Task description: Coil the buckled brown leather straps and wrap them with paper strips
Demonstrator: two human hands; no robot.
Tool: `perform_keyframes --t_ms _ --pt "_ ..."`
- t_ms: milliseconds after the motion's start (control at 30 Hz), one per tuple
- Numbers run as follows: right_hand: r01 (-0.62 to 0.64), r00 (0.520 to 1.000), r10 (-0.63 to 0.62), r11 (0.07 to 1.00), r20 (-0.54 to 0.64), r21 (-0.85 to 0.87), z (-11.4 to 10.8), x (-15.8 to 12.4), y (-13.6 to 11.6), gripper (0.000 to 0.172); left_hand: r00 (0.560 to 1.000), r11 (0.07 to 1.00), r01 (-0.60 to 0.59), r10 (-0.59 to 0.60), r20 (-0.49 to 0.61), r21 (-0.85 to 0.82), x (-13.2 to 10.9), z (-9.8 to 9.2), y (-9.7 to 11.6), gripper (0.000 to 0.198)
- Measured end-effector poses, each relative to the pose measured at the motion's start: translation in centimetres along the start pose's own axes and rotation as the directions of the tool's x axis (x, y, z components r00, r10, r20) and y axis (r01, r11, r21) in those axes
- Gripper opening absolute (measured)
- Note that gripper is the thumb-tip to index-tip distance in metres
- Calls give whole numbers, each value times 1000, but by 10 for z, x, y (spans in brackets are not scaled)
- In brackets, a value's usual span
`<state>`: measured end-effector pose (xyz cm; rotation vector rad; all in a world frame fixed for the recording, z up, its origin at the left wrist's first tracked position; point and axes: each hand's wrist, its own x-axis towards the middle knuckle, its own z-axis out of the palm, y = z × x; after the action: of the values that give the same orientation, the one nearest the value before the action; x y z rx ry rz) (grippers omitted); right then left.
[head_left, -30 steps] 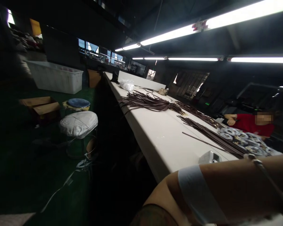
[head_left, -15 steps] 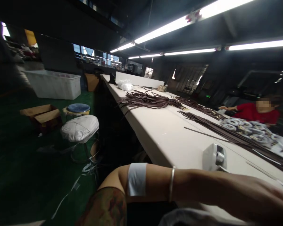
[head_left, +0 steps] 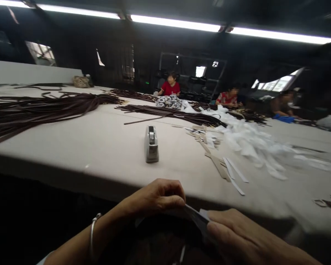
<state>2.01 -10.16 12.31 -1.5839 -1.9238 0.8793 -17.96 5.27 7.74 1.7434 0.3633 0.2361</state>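
Observation:
Close to my body, below the table's front edge, my left hand [head_left: 165, 195] has its fingers curled, with the thumb pressed against them. From it a thin whitish sheet [head_left: 194, 214] runs across to my right hand [head_left: 234, 230], whose fingers are closed on the other end. Dark shadow and blur hide the sheet's lower part, so I cannot tell its full shape. Beyond my hands a grey tape dispenser [head_left: 151, 145] stands upright on the pale-covered table [head_left: 107, 151], touched by neither hand.
Bundles of dark brown straps [head_left: 52, 110] lie at the left, with more straps [head_left: 176, 115] farther back. At right are beige and white strips [head_left: 216, 163] and a heap of white wrapping material [head_left: 253, 143]. Several people, one a person in red [head_left: 170, 88], sit across the table.
My view has swung right, from the aisle and stools to face the table. My left arm, stretched across the view before, is now drawn in, and both hands are together on the sheet.

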Motion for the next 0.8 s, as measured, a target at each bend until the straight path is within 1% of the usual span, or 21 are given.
perform_keyframes --t_ms 67,100,133,167,200,233,267,300,333,367,400,433,467,533,567,600,633,667,700,767,800 --pt "-134 991 124 961 55 242 3 -11 -1 55 997 997 -75 75 -6 19 18 13 -2 17" --pt "-188 982 172 902 77 388 3 -15 1 59 995 994 -105 104 -5 -11 27 21 -3 23" --pt "-228 973 210 802 96 553 4 -18 3 61 994 991 -109 111 13 -82 36 28 -4 30" --pt "-235 967 233 677 100 698 3 -21 6 61 995 979 -87 96 39 -185 46 36 -4 37" --pt "-206 967 242 558 79 804 2 -23 9 60 995 950 -51 75 66 -307 55 45 -5 42" --pt "-152 969 244 461 40 874 0 -23 10 57 995 903 -23 60 73 -428 64 53 -4 45" --pt "-84 971 239 393 -13 916 -2 -23 10 54 998 848 -32 59 34 -529 72 62 -4 46" --pt "-5 972 222 355 -79 935 -6 -22 10 51 996 800 -87 72 -49 -594 79 71 -2 45" --pt "78 969 196 345 -153 936 -9 -21 8 48 983 764 -173 97 -154 -622 84 79 -1 43" --pt "154 959 171 349 -225 924 -13 -18 6 43 962 745 -255 129 -242 -616 88 86 1 41" --pt "226 944 145 369 -296 902 -17 -15 5 39 941 741 -316 164 -298 -593 91 92 2 38" --pt "296 921 120 404 -371 865 -21 -11 5 35 929 754 -348 198 -313 -558 92 97 4 37" --pt "361 889 95 457 -448 813 -25 -8 7 33 931 776 -349 223 -289 -525 92 101 5 34" --pt "452 802 41 609 -595 651 -30 -2 15 30 952 821 -299 225 -206 -486 90 104 6 29" --pt "464 758 2 701 -653 541 -31 1 20 29 965 836 -261 208 -161 -483 90 103 5 27" --pt "447 725 -51 793 -687 413 -32 3 27 29 975 839 -223 190 -116 -496 89 102 5 26" --pt "406 712 -117 873 -693 270 -33 4 34 28 984 831 -176 170 -60 -527 89 100 4 26" --pt "357 717 -190 927 -671 119 -33 5 40 28 988 810 -125 152 -1 -573 89 98 3 28" --pt "309 732 -255 951 -632 -26 -33 6 45 28 989 786 -71 135 59 -614 90 96 2 31" --pt "243 765 -335 941 -550 -236 -34 9 52 26 986 731 36 87 145 -682 94 94 -3 38" --pt "223 775 -347 932 -528 -286 -36 10 54 25 984 696 81 57 167 -713 96 93 -6 40"
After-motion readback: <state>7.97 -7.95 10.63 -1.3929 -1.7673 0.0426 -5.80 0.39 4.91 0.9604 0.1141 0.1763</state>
